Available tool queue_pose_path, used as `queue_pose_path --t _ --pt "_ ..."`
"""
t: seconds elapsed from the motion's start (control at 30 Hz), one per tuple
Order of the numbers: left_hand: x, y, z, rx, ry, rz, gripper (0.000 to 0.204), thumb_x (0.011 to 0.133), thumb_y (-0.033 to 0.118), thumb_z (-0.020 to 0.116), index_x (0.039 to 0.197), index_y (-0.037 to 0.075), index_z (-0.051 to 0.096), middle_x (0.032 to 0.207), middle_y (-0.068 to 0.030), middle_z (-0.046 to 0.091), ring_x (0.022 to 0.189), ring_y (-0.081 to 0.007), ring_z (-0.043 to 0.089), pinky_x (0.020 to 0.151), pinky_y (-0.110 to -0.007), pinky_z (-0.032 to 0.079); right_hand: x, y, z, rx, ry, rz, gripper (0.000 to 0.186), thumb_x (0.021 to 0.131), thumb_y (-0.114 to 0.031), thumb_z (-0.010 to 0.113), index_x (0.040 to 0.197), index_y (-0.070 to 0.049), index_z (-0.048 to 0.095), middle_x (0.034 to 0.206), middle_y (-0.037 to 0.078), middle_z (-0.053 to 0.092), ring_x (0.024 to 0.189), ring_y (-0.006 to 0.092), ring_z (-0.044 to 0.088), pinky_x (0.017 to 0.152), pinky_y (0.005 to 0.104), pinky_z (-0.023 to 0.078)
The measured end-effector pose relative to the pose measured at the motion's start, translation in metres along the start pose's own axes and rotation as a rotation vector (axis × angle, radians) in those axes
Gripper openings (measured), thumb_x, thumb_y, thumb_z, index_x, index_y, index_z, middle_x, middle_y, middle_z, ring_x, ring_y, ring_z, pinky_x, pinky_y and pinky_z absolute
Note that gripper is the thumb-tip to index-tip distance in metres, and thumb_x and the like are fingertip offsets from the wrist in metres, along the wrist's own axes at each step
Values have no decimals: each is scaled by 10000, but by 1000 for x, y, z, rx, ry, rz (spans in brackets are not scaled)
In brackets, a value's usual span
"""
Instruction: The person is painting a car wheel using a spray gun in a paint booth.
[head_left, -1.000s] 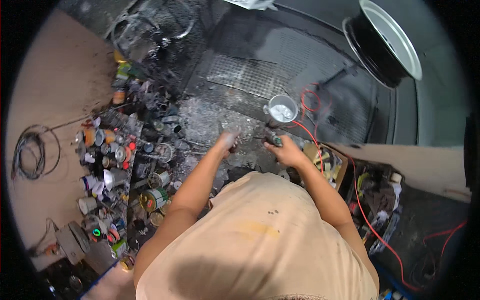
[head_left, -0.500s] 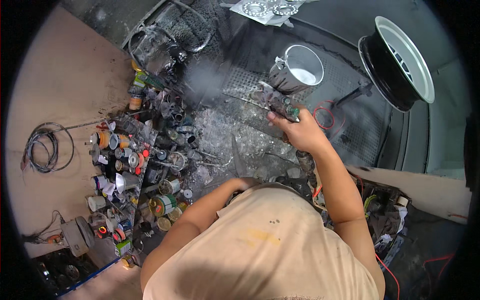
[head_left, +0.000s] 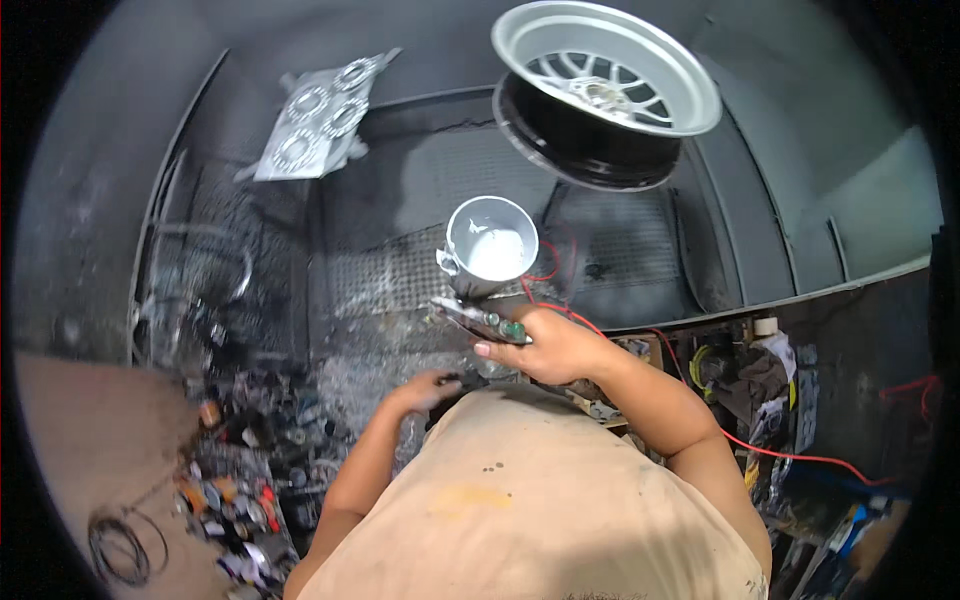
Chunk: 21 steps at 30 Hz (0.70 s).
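Note:
My right hand [head_left: 555,345] is closed round the handle of a spray gun [head_left: 475,318], its body dark and paint-crusted with a green part near the fingers. On the gun stands an open metal paint cup [head_left: 460,270], whitish inside, with dark drips down its outer wall. My left hand [head_left: 428,390] is low beside my waist, slightly blurred, near a dark object I cannot make out; whether it grips that is unclear. Beyond the cup, at the upper right, a wheel rim [head_left: 690,100] with a silver face and black barrel stands tilted, apart from the gun.
Several silver rings [head_left: 308,103] lie on a pale sheet [head_left: 275,160] at the far left. A red hose [head_left: 740,440] runs along the right side. Cluttered cans and jars [head_left: 250,500] fill the lower left, near a coiled cable [head_left: 125,545]. Grey booth walls [head_left: 820,180] surround the wheel.
My view has swung right, towards the wheel. The spray gun stays in my right hand, now near the middle. My left hand has come out from beside my waist.

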<state>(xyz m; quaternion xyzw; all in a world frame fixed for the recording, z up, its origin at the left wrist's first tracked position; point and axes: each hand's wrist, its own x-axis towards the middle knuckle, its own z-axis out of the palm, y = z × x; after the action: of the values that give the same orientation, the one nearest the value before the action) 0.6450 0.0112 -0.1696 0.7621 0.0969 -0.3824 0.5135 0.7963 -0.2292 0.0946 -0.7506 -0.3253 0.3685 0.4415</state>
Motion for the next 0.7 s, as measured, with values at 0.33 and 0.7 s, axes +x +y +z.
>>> queue_pose_path --t 0.33,0.7 --pt "140 285 -226 332 115 567 443 964 234 654 1328 -10 585 1221 -176 692 1094 -247 667 940 -368 516 13 7 -135 360 437 39 461 968 -309 691 1365 -100 588 827 -43 617 617 56 528 543 241 468" --pt "374 358 -397 -4 90 202 606 988 374 599 1468 32 457 1270 -159 646 1097 -299 654 879 -464 541 10 -51 -243 119 1485 390 346 903 -303 762 1103 -33 679 818 6 680 619 69 568 484 233 444"
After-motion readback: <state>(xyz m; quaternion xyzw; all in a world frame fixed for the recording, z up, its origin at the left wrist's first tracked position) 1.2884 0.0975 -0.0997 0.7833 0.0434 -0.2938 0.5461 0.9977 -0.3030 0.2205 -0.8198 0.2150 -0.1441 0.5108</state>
